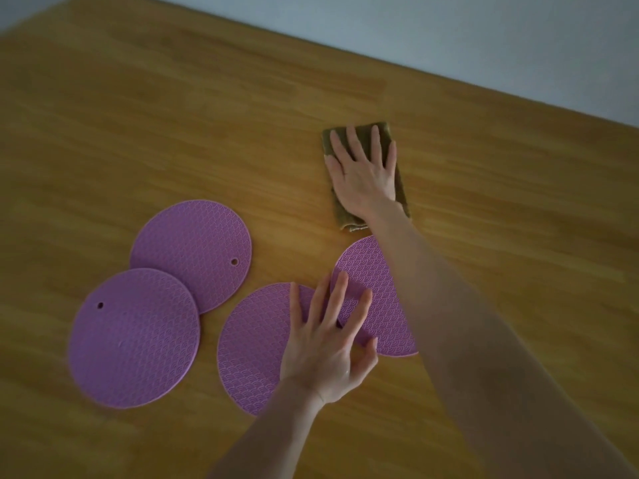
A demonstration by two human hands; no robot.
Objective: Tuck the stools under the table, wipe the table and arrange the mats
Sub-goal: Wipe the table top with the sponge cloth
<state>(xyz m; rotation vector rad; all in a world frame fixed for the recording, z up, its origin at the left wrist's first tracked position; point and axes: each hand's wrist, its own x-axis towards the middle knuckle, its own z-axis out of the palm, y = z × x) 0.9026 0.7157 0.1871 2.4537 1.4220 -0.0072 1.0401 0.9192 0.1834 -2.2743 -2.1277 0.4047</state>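
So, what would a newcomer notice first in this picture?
Four purple mats lie on the wooden table, at the near left. The left hand rests with straight fingers on the two right ones, and beyond them the right hand presses flat on a folded olive cloth.

Four mats on bench [173, 115], toward near side, in two overlapping pairs. Left pair: nearer mat [135, 337] lies over edge of farther mat [191, 250]. Right pair close beside: rightmost mat [377, 299] overlaps middle mat [252, 344]; left hand [321, 350] flat across the overlap. Cloth [349, 223] behind rightmost mat, just beyond its far edge, right hand [363, 174] flat on top. Right forearm crosses above rightmost mat.
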